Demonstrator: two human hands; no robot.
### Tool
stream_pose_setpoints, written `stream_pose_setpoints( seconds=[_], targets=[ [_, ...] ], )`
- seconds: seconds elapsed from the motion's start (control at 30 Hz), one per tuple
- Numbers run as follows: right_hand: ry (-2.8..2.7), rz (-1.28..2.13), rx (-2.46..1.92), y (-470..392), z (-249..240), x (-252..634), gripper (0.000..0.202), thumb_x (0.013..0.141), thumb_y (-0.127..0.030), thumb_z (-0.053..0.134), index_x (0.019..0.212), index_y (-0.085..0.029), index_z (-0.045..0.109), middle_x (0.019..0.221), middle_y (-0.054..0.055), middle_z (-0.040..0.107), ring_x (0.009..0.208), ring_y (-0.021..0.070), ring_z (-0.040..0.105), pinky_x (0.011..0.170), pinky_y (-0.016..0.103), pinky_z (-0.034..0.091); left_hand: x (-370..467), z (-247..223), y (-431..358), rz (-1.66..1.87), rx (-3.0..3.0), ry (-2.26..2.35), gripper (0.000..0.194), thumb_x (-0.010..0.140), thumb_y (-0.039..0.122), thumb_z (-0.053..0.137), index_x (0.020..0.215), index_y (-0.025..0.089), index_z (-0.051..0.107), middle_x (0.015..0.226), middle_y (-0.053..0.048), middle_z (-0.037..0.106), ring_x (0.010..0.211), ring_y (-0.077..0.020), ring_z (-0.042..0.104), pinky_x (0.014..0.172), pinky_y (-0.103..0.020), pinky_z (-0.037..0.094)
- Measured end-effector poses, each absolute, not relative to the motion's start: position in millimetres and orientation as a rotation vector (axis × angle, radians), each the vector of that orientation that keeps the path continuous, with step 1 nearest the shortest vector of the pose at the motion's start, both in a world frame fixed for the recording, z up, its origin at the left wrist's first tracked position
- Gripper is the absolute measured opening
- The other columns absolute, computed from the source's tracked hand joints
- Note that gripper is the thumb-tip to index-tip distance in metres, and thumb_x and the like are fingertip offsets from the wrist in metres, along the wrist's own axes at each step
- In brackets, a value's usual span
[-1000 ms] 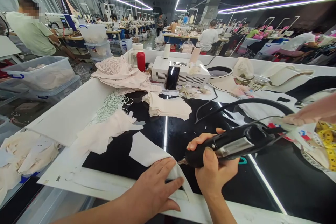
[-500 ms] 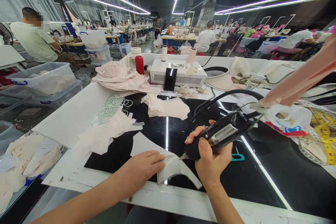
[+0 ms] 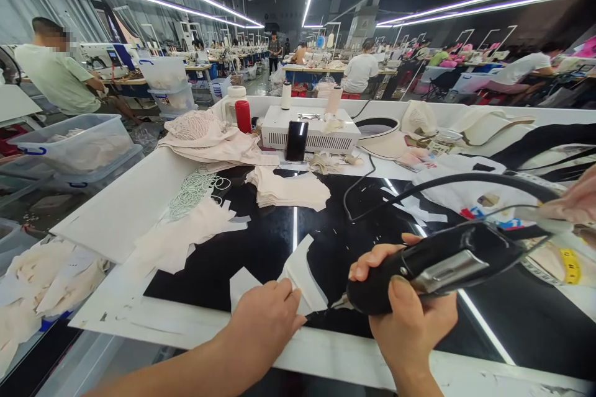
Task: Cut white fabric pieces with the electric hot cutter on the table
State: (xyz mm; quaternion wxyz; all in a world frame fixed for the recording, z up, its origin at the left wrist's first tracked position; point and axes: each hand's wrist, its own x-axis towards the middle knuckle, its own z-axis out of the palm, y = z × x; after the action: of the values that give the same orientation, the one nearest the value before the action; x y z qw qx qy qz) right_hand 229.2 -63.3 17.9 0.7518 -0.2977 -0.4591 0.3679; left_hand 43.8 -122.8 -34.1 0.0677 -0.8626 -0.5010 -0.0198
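Note:
My right hand [image 3: 410, 316] is wrapped around a black corded handheld cutter [image 3: 447, 260] with a pointed metal tip. The tip is close to the lower right corner of a white fabric piece [image 3: 305, 276] on the black work surface. Fingers curled, my left hand [image 3: 270, 319] grips the near edge of that piece, which is turned up at an angle. Part of a second white piece [image 3: 242, 285] shows left of my left hand, partly hidden by it. Beyond them lies a stack of cream fabric pieces [image 3: 288, 189].
A white vented box [image 3: 310, 130] stands at the back, a phone [image 3: 297, 141] leaning on it. A red bottle [image 3: 243, 116], pale green cord [image 3: 193, 195] and cream cloth [image 3: 214, 139] are to the left. The cutter's black cable [image 3: 465, 178] arches right; a pinkish strip hangs there.
The cutter and my right hand have moved right and slightly down. My left hand shifted a little nearer and curled, and the fabric piece has turned upward. The pinkish strip swung right.

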Motion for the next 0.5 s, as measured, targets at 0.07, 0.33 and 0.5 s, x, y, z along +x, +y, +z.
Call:
stream_pose_setpoints(
  seconds=[0.07, 0.33, 0.5],
  targets=[
    [-0.997, 0.804, -0.649, -63.6, 14.3, 230.2, 0.040, 0.090, -0.036, 0.084, 0.125, -0.027, 0.066, 0.082, -0.002, 0.070, 0.059, 0.0160, 0.066, 0.056, 0.034, 0.059, 40.2, -30.7, -121.9, -0.110, -2.563, -1.475, 0.020, 0.099, 0.029, 0.083, 0.103, 0.017, 0.068, 0.084, 0.000, 0.065, 0.069, -0.0204, 0.064, 0.056, -0.033, 0.050],
    [-1.020, 0.821, -0.604, -65.8, 7.0, 225.5, 0.039, 0.094, -0.035, 0.083, 0.128, -0.027, 0.066, 0.086, -0.002, 0.072, 0.061, 0.0157, 0.068, 0.058, 0.033, 0.061, 36.6, -28.2, -104.4, -0.434, -2.730, -1.022, 0.018, 0.105, 0.001, 0.055, 0.101, 0.016, 0.064, 0.093, -0.004, 0.067, 0.087, -0.0186, 0.068, 0.076, -0.030, 0.058],
    [-1.004, 0.820, -0.598, -66.6, 4.3, 223.1, 0.040, 0.093, -0.036, 0.084, 0.127, -0.027, 0.065, 0.086, -0.002, 0.071, 0.061, 0.0159, 0.068, 0.056, 0.033, 0.061, 43.6, -30.6, -92.2, -0.595, -2.825, -0.760, 0.019, 0.113, 0.009, 0.052, 0.106, 0.014, 0.069, 0.102, -0.005, 0.072, 0.101, -0.0177, 0.070, 0.094, -0.029, 0.060]
  ],
)
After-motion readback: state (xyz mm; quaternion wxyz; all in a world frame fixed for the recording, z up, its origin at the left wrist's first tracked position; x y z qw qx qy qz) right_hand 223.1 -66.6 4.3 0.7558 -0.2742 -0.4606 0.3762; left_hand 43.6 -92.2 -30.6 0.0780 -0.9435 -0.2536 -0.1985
